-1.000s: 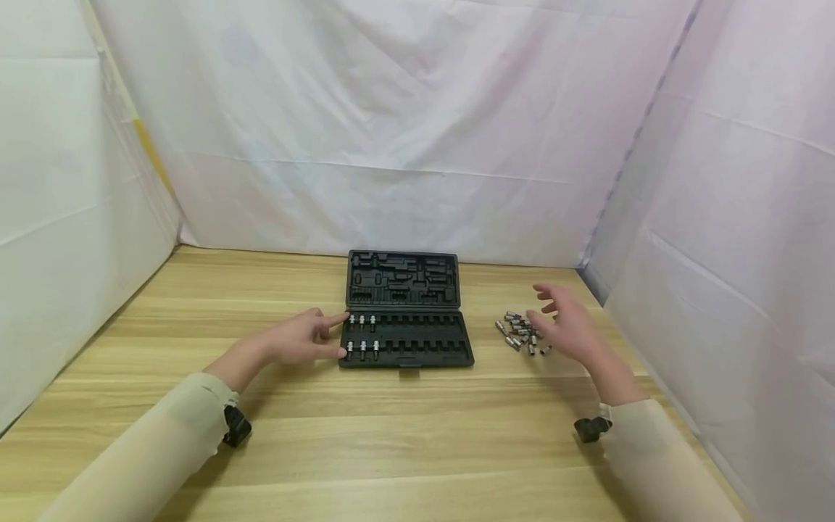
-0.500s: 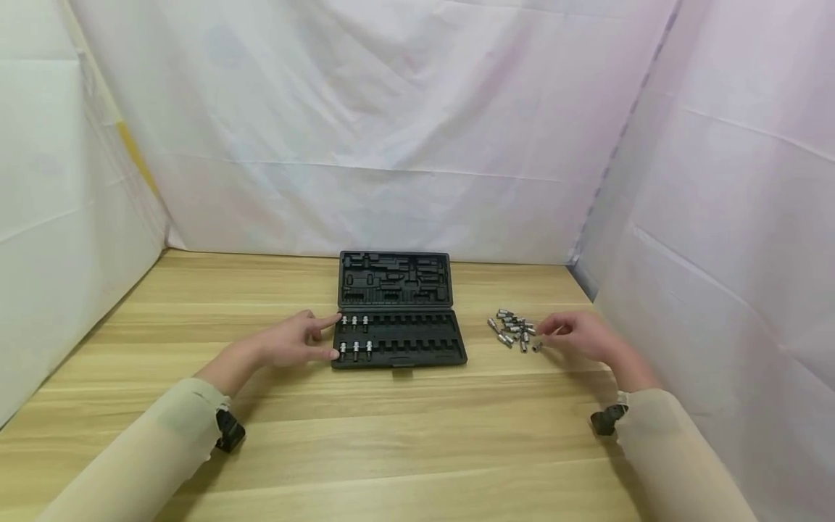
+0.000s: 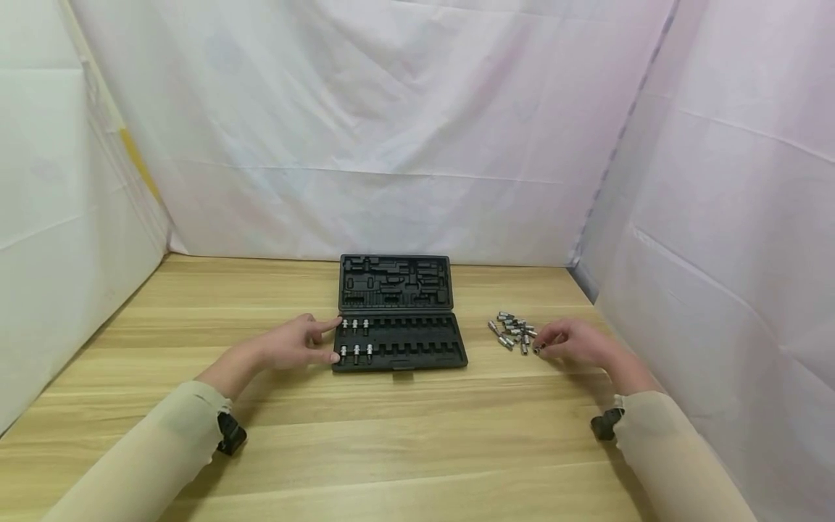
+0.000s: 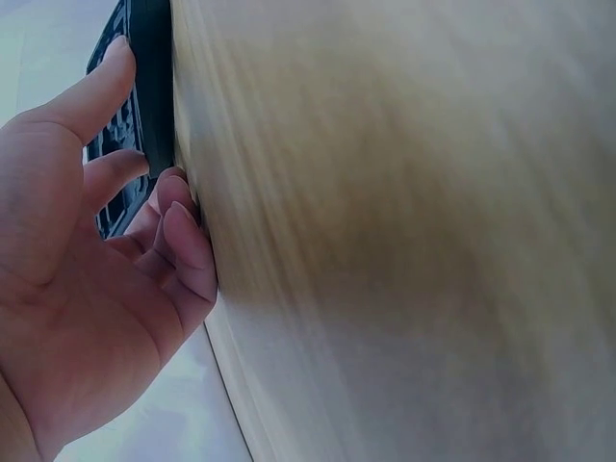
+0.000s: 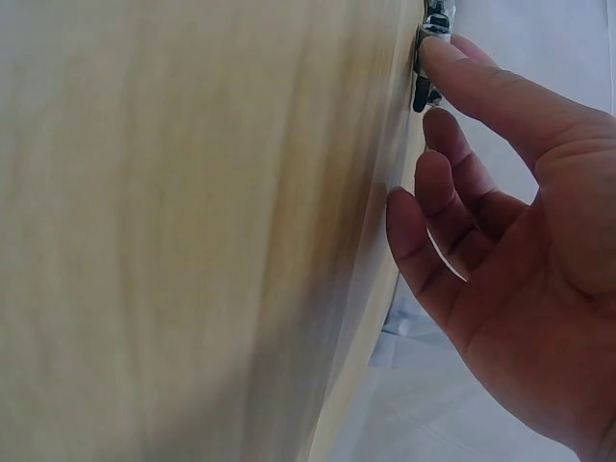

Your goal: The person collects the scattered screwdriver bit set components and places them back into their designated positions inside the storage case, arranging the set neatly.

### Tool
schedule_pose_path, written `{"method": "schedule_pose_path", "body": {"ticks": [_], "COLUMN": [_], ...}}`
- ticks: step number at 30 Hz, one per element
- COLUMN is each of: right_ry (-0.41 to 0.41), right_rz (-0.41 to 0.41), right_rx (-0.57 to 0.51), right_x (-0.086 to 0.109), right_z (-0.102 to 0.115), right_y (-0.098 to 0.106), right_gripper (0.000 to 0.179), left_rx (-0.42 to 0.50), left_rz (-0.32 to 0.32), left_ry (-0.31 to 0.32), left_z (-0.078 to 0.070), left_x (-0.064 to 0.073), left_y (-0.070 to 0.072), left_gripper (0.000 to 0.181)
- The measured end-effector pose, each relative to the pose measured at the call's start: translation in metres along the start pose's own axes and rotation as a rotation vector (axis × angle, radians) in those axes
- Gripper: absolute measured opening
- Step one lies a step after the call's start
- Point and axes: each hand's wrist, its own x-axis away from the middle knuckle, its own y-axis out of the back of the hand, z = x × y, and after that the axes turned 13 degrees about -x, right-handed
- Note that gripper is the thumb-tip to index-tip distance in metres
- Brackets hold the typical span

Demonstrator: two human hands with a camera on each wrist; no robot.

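A black plastic socket case [image 3: 417, 354] lies unfolded on the table, its moulded lid [image 3: 395, 283] at the back. Several bit sockets [image 3: 356, 352], silver with darker shafts, fill the left end of both slot rows. My left hand [image 3: 287, 344] touches the case's left edge with spread thumb and index finger; its other fingers are bent beneath. Right of the case lies a loose pile of bit sockets [image 3: 512, 330]. At the pile's near right side my right hand [image 3: 577, 344] pinches a bit socket [image 5: 436, 29] between thumb and index finger, close to the table.
The light wood table [image 3: 391, 442] ends at a white cloth [image 3: 365, 210] behind and at cloth walls on both sides. Each wrist carries a small black camera, such as the right one [image 3: 605, 424]. Slots toward the case's right end hold nothing.
My right hand came down from above the pile to its right side and its fingers closed on a bit socket. My left hand stays at the case edge. The head view shifted slightly.
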Motion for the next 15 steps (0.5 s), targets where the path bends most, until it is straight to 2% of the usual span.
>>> {"method": "schedule_pose_path", "body": {"ticks": [9,15], "right_ry": [-0.021,-0.011], "right_rz": [0.006,-0.018], "right_rx": [0.003,0.013], "right_x": [-0.0011,0.0011], "right_z": [0.003,0.0043], "right_y": [-0.0012,-0.0026], "right_gripper": [0.014,0.015], "left_rx": [-0.009,-0.002], "left_rz": [-0.002,0.002], "left_ry": [0.007,0.005], "left_z": [0.0004,-0.0003], "left_x": [0.0001,0.0004], "left_y": [0.0,0.0004], "left_gripper": [0.089,0.089]}}
